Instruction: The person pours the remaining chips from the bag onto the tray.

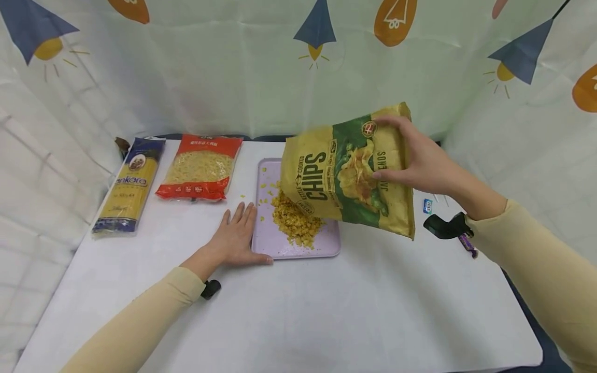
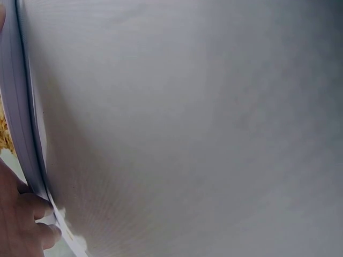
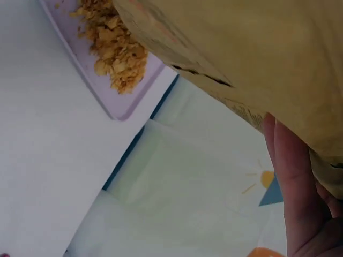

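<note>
My right hand [image 1: 420, 160] grips a gold and green bag of chips [image 1: 322, 181] by its right end, thumb across the front. The bag is tilted over a lilac tray [image 1: 263, 243], its left end low above a heap of crushed chips [image 1: 296, 220]. From the right wrist, the bag's plain gold back [image 3: 257, 48] and the crumbled chips [image 3: 120, 53] on the tray show up close. My left hand [image 1: 235, 241] lies with fingers spread along the tray's left edge. In the left wrist view, fingers [image 2: 32, 209] rest near the tray's side wall [image 2: 19, 107].
Left of the tray lie a red pack of pasta [image 1: 200, 168] and a long blue and yellow pasta pack [image 1: 130, 186]. A small blue packet [image 1: 427, 206] and a purple wrapper [image 1: 468, 245] lie to the right. A printed curtain [image 1: 261, 77] hangs behind the white table [image 1: 326, 316].
</note>
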Demonstrator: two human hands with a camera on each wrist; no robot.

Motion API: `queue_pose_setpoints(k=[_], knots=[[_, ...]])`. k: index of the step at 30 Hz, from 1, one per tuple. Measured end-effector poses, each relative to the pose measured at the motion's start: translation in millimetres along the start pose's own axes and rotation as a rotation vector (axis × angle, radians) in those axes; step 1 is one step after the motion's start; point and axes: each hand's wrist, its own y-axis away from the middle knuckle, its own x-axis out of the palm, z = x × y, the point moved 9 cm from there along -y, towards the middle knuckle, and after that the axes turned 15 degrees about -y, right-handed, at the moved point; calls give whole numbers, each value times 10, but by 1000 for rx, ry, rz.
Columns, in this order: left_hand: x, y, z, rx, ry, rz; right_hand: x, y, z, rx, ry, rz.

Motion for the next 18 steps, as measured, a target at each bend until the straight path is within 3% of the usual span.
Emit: queue_pose_setpoints(k=[7, 18], knots=[[-2, -16, 10, -2, -9, 2, 87, 154, 34, -10, 5, 50], [15, -20, 19, -2, 0, -8, 199, 227, 148, -110, -17, 82]])
